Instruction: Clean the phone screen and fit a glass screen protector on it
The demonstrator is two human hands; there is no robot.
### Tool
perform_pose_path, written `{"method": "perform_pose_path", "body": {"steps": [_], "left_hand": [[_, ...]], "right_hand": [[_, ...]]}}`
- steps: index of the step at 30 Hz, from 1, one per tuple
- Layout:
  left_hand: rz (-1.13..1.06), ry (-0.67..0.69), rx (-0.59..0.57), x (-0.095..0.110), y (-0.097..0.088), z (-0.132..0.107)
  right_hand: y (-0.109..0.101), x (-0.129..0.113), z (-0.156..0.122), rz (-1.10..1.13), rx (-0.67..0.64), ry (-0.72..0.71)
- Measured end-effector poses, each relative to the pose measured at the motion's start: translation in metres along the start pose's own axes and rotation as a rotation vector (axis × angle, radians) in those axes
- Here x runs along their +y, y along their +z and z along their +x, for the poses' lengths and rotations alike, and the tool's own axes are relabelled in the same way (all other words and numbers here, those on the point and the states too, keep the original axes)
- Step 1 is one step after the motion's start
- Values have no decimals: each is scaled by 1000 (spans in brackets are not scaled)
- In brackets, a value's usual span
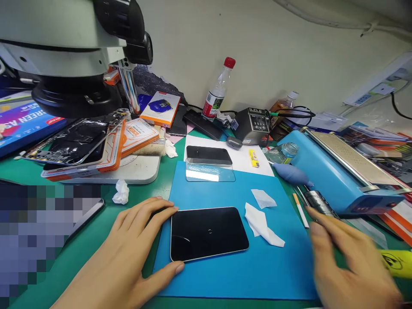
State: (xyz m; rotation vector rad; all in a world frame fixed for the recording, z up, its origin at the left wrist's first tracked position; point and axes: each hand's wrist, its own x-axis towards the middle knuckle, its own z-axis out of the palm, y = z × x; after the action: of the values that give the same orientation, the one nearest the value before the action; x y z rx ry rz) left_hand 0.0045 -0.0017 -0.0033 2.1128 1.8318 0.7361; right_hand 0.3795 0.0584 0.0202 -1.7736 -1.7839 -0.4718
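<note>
One dark-screened phone [209, 234] on a blue mat [273, 274]

The phone is set beside the mat's left edge, its left corners framed by the left hand [133, 240], thumb and forefinger spread wide. The right hand [350, 257] is blurred at the right edge; whether anything is held cannot be told.

There are two hands, the left hand [131, 244] and the right hand [349, 259], over one bench [144, 189]. One blue mat [225, 279] carries one black-screened smartphone [209, 234] and two white tissue scraps [264, 198]. Around them are one clear glass panel [210, 174], one cigarette [301, 210], one blue air blower [291, 174], one glass jar [285, 152], one microscope [71, 56], one power strip [375, 83], one blue machine [337, 180] and two capped bottles [213, 103].
</note>
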Motion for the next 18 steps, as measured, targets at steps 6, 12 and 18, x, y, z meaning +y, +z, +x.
{"method": "perform_pose_path", "body": {"steps": [6, 12, 18], "left_hand": [[-15, 40, 18, 4, 0, 2], [13, 93, -5, 1, -5, 3], [62, 151, -27, -3, -8, 8]], "right_hand": [[23, -34, 38, -51, -171, -100], [16, -47, 40, 83, -27, -227], [-12, -78, 28, 36, 37, -578]]}}
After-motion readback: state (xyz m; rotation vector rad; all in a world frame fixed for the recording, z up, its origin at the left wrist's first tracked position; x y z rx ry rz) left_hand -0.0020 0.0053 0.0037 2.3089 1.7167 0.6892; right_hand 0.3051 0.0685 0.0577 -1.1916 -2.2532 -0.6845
